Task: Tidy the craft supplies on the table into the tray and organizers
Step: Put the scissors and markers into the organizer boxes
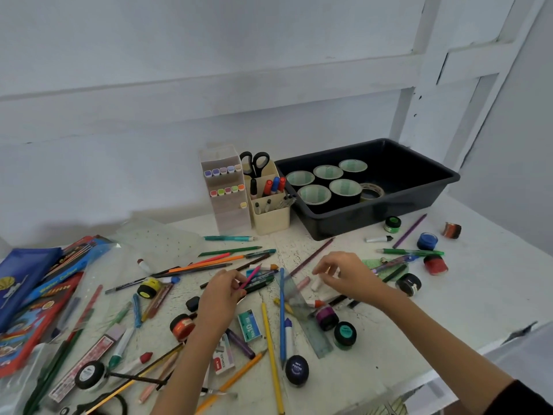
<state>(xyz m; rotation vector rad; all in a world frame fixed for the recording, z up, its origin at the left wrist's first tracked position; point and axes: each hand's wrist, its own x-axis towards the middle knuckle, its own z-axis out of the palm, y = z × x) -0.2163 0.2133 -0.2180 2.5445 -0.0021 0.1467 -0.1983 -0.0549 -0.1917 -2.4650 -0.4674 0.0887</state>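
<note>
From where I sit, the table (484,298) has open surface on its right side, so that's my lane to the tray (374,218). Tape rolls (314,194) fill the tray's left half, the right half's free. Pencils (221,262) and paint jars (344,333) crowd the middle.

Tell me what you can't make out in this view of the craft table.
Head view only.
- Right hand: motion blur; whether it holds the pale crayon is unclear.
- Left hand: grips a pink pencil; its fingers hide how many pens are under them.
- Lower-left scissors: cut off by the bottom edge.
- Tape rolls: lower parts hidden by the tray wall.
</note>
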